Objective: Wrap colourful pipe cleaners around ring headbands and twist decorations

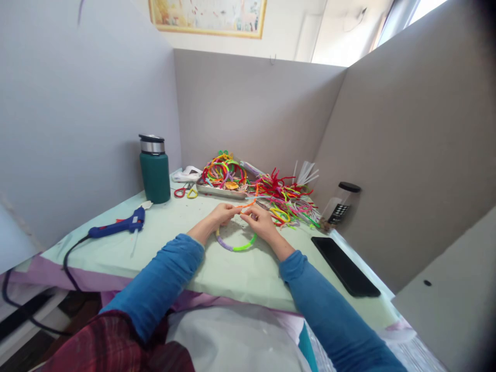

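A ring of pipe cleaner [236,248], purple, green and yellow along its near side, hangs between my two hands above the table. My left hand [222,214] pinches its upper left part, where an orange strand [251,203] also runs. Close beside it, my right hand [259,221] has thumb and forefinger closed on the ring's upper right part. The orange strand bends upward beyond my fingertips. Exactly where the strand meets the ring is hidden by the fingers.
On the left are a green bottle [155,175], a blue glue gun [120,226] with its cord, and scissors [186,192]. A tray [220,192] and piled pipe cleaners [281,186] lie at the back. At right are a clear jar [340,204] and a black phone [344,266]. Partitions surround the table [166,258].
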Motion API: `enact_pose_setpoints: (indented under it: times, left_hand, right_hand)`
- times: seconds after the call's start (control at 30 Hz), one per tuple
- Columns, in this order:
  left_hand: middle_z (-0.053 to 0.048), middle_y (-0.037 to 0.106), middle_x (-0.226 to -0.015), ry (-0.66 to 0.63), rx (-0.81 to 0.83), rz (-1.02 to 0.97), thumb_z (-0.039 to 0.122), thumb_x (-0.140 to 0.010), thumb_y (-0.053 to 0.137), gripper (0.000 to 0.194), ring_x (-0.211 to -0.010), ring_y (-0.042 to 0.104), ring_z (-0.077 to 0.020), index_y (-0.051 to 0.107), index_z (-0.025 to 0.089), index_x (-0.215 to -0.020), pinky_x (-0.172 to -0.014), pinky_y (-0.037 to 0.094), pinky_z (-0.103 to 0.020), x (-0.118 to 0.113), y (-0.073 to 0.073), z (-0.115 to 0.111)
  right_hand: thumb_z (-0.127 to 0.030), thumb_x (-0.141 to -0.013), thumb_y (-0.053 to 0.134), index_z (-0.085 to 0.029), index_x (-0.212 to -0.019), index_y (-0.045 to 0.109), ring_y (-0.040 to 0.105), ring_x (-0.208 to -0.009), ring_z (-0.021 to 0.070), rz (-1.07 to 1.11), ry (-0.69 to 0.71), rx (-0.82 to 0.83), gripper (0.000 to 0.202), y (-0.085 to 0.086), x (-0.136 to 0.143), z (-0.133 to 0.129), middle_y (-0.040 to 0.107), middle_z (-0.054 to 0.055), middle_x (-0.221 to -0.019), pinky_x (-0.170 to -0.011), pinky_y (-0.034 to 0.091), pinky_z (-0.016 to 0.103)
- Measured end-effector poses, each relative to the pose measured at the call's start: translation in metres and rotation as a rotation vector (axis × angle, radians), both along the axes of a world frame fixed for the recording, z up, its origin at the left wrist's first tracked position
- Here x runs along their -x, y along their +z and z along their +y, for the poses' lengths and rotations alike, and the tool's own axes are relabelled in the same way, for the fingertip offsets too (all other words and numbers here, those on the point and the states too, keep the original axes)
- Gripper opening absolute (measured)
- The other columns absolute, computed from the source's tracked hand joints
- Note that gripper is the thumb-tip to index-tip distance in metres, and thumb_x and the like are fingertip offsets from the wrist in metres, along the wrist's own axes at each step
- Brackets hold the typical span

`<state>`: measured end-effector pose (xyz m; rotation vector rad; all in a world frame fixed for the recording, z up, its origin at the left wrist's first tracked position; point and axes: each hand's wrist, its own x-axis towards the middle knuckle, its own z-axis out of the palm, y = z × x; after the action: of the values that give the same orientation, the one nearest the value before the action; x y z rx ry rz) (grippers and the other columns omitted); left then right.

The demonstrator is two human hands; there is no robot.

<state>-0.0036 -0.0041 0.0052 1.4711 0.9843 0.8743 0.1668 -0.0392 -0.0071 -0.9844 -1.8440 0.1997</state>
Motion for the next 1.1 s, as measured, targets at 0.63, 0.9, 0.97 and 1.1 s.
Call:
enact_pose_setpoints:
  times: [0.63, 0.9, 0.97, 1.1]
  left_hand:
    - [0.01, 0.029, -0.043, 0.049, -0.132, 0.099, 0.06, -0.063, 0.071, 0.047, -0.035, 0.019, -0.0034, 0.06, 0.015, -0.076, -0.04, 0.011, -0.023, 0.0, -0.007, 0.007]
    - [0.009, 0.035, -0.043, 0.055, -0.224, 0.096, 0.054, -0.066, 0.069, 0.043, -0.039, 0.022, -0.0038, 0.064, 0.012, -0.076, -0.042, 0.014, -0.023, -0.003, 0.001, -0.002]
    - [0.009, 0.035, -0.042, 0.045, -0.239, 0.092, 0.051, -0.068, 0.069, 0.041, -0.04, 0.023, -0.0039, 0.064, 0.012, -0.077, -0.042, 0.015, -0.022, -0.003, 0.002, -0.002]
    - [0.009, 0.035, -0.042, 0.04, -0.241, 0.087, 0.051, -0.068, 0.069, 0.041, -0.041, 0.024, -0.0044, 0.063, 0.012, -0.076, -0.044, 0.017, -0.022, -0.002, 0.003, -0.003]
  right_hand:
    - [-0.048, -0.087, 0.051, -0.014, -0.088, 0.063, 0.048, -0.039, 0.0088, 0.762, 0.391, 0.875, 0.037, 0.003, -0.009, 0.008, 0.064, 0.003, -0.057, -0.041, 0.039, 0.021]
    - [-0.028, -0.087, 0.057, -0.013, -0.089, 0.063, 0.046, -0.036, 0.0058, 0.783, 0.448, 1.027, 0.017, 0.004, -0.005, 0.01, 0.064, 0.004, -0.059, -0.034, 0.035, 0.015]
    - [-0.025, -0.084, 0.06, -0.012, -0.088, 0.063, 0.047, -0.037, 0.0056, 0.738, 0.462, 1.021, 0.014, 0.003, -0.005, 0.008, 0.066, 0.005, -0.061, -0.034, 0.036, 0.015]
    - [-0.025, -0.081, 0.064, -0.012, -0.088, 0.064, 0.051, -0.039, 0.0074, 0.625, 0.446, 1.006, 0.015, -0.001, -0.005, 0.006, 0.068, 0.005, -0.063, -0.035, 0.038, 0.016]
